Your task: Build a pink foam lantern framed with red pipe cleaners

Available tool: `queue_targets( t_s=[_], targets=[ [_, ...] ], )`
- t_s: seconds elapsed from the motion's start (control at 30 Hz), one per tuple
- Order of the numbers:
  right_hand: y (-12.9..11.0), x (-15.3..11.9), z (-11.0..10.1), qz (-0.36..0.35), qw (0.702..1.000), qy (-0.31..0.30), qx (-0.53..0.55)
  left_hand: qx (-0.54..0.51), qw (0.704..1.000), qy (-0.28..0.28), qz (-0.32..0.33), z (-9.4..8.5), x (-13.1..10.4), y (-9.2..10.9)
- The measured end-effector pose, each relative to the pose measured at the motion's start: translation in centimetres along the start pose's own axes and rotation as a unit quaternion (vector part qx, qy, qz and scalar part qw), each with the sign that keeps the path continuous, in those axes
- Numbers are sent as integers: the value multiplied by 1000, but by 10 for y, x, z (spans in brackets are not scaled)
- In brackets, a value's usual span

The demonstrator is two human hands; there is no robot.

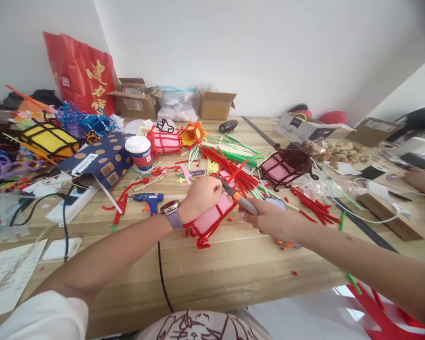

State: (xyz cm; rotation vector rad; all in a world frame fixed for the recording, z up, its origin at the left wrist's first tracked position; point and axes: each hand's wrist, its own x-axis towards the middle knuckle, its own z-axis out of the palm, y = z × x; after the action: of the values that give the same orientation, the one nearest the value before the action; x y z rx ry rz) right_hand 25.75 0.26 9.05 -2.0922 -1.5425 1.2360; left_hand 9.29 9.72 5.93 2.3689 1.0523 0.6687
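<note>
Pink-panelled lantern: the red-framed piece (214,218) is held tilted low on the table, below the left hand.
Left fingers: the left hand (201,200) is curled over the lantern's upper end, thumb and forefinger brought close by the tool's head — whether anything is pinched between them cannot be told.
Right fingers: the right hand (271,219) is wrapped around the grey-and-orange handle of a hand tool (246,204), whose dark head is pointed at the left fingertips.
Beyond the hands: a heap of red fuzzy stems (233,172) is spread just past the tool; a brown-framed lantern (279,169) is set to its right.
Left side: a blue glue gun (149,202) is laid near the watch-wearing wrist, a paper cup (139,152) farther back.
Open room: bare wood is left between lantern and near edge, crossed by a black cable (162,276).
Table: the wooden top (230,278) is dotted with red scraps.
Room: a red bag (81,78) and cardboard boxes are stood along the white wall (255,56) — at far right, another person's hand (423,182) is seen.
</note>
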Motion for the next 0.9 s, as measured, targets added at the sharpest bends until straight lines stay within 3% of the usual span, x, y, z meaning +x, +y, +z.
queue_targets(
  t_s=[0.17, 0.23, 0.3, 0.37, 0.47, 0.57, 0.67, 0.73, 0.8, 0.9],
  targets=[
    [3, -2, -3, 15, 975, -101, 196, -59, 998, -15, 9, -8, 2, -2],
    [6, 0, -5, 17, 967, -126, 220, -76, 997, -23, 10, -10, 2, -3],
    [7, 2, -5, 10, 981, -107, 160, -73, 997, -23, 8, -9, 1, -4],
    [8, 4, -4, -15, 997, -52, 52, -66, 998, -15, 4, -7, 0, -4],
    [6, 4, -4, -54, 998, 10, -43, -62, 998, -4, 3, -5, -2, -5],
    [4, 1, -6, -22, 993, -69, 89, -65, 998, -3, 6, -7, -3, -5],
    [5, 0, -7, 6, 966, -153, 208, -48, 999, -16, 8, -10, -2, -5],
    [7, 1, -4, -11, 985, -105, 139, -30, 999, -24, 10, -10, -3, -3],
    [10, 2, 2, -47, 999, -12, 19, -22, 999, -22, 11, -11, -5, -1],
    [16, 3, 17, -115, 989, 62, -68, 2, 1000, -1, 17, -12, -11, -1]
  ],
)
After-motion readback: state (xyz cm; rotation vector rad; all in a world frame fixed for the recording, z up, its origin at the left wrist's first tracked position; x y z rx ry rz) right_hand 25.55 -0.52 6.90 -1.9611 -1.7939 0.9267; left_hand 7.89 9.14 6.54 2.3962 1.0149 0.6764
